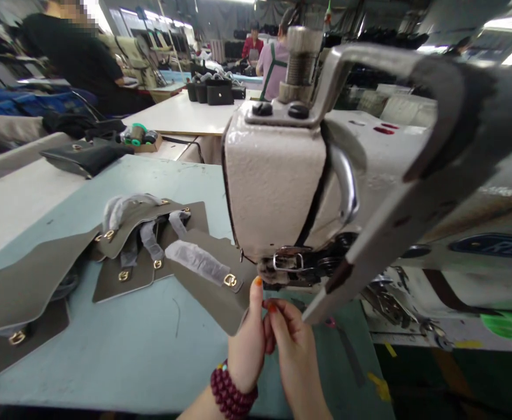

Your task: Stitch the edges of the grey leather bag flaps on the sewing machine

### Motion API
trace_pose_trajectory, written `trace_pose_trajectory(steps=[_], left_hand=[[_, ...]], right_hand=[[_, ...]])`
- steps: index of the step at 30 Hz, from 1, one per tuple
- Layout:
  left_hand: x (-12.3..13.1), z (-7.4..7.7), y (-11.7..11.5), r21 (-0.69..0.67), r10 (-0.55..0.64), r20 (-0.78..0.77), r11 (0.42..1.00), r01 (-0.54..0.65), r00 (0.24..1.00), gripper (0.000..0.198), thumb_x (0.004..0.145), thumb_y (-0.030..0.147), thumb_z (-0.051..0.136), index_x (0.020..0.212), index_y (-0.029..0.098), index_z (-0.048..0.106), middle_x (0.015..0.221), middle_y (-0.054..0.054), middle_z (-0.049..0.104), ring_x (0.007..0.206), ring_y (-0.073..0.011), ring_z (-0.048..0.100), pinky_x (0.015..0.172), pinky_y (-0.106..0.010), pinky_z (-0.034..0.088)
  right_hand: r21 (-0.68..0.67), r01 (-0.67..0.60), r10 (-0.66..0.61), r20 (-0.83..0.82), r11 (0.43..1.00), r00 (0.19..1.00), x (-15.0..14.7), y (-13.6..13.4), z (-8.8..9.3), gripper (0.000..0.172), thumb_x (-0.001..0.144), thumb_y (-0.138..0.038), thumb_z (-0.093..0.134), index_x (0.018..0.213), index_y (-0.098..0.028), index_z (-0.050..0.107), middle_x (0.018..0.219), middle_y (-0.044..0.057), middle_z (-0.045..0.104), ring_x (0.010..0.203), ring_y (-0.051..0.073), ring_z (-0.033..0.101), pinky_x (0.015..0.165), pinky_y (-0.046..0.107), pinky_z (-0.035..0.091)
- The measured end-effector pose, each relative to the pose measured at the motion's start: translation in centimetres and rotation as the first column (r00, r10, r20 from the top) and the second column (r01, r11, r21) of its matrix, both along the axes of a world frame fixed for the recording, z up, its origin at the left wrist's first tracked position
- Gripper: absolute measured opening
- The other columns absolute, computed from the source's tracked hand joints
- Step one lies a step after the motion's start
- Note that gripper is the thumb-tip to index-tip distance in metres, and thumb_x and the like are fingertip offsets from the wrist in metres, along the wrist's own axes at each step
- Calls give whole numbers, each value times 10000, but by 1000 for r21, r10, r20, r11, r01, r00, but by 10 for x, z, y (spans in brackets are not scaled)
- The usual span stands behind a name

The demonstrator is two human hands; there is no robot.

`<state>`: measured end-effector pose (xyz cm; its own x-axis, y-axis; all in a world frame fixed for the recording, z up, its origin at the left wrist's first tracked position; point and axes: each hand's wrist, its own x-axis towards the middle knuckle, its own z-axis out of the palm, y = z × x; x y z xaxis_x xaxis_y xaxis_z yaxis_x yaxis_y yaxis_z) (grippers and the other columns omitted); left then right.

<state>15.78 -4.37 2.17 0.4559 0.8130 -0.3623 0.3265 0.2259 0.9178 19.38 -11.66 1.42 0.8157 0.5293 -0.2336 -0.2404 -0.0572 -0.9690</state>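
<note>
My left hand (248, 344), with a dark red bead bracelet at the wrist, is raised below the head of a cream sewing machine (277, 186), fingers together and pointing up at the needle area (288, 268). My right hand (293, 350) presses against it, fingers pinched as if on thread too thin to see. A taupe leather piece (207, 289) with a gold buckle (230, 280) lies just left of the hands, its edge touching my left hand.
Several more taupe leather pieces (146, 245) with gold buckles and plastic wrapping lie spread on the pale blue table (142, 356). A dark bag (85, 156) and thread spools (140, 135) sit further back. Other people work at distant tables. The machine's arm fills the right.
</note>
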Motion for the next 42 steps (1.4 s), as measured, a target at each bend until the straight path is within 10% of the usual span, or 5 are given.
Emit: trace_pose_trajectory(steps=[10, 17, 20, 30, 42], left_hand=[[-91, -82, 32, 505, -42, 149, 862, -40, 988, 528, 940, 503, 284, 1385, 233, 373, 1274, -119, 543, 1097, -278, 555, 801, -389, 509], [-44, -26, 166, 831, -679, -461, -104, 546, 572, 705, 889, 545, 407, 1477, 207, 214, 1469, -175, 351, 1330, -370, 337, 1063, -555, 297], [-18, 11, 169, 791, -681, -574, -317, 524, 454, 744, 839, 600, 470, 1451, 213, 300, 1393, -166, 445, 1254, -343, 440, 1022, -475, 385], [-27, 56, 139, 794, -511, -607, -409, 449, 609, 557, 792, 545, 577, 1280, 278, 548, 1047, -98, 546, 919, -273, 537, 811, -412, 467], [-28, 51, 115, 799, -396, -601, -265, 540, 694, 487, 813, 532, 551, 1238, 293, 550, 1173, -91, 489, 990, -286, 476, 884, -459, 404]], right_hand=[[-112, 67, -48, 164, 991, 985, 6, 6, 16, 387, 904, -477, 481, 717, -158, 597, 618, 24, 580, 549, 143, 550, 495, 207, 396], [-198, 61, 14, 355, 978, 935, -1, 43, 19, 449, 917, -409, 422, 542, -188, 310, 494, -53, 306, 483, 85, 301, 465, 232, 169], [-184, 48, 12, 312, 982, 950, 0, 43, 13, 417, 916, -382, 401, 562, -192, 290, 525, -53, 284, 508, 85, 282, 476, 229, 180], [-205, 18, 47, 310, 979, 949, 11, 26, 10, 398, 915, -402, 443, 657, -140, 593, 616, 1, 523, 613, 125, 467, 530, 200, 333], [-137, -164, 193, 234, 977, 953, -9, -9, -7, 379, 966, -416, 411, 814, -152, 636, 699, 42, 682, 662, 161, 630, 628, 217, 439]])
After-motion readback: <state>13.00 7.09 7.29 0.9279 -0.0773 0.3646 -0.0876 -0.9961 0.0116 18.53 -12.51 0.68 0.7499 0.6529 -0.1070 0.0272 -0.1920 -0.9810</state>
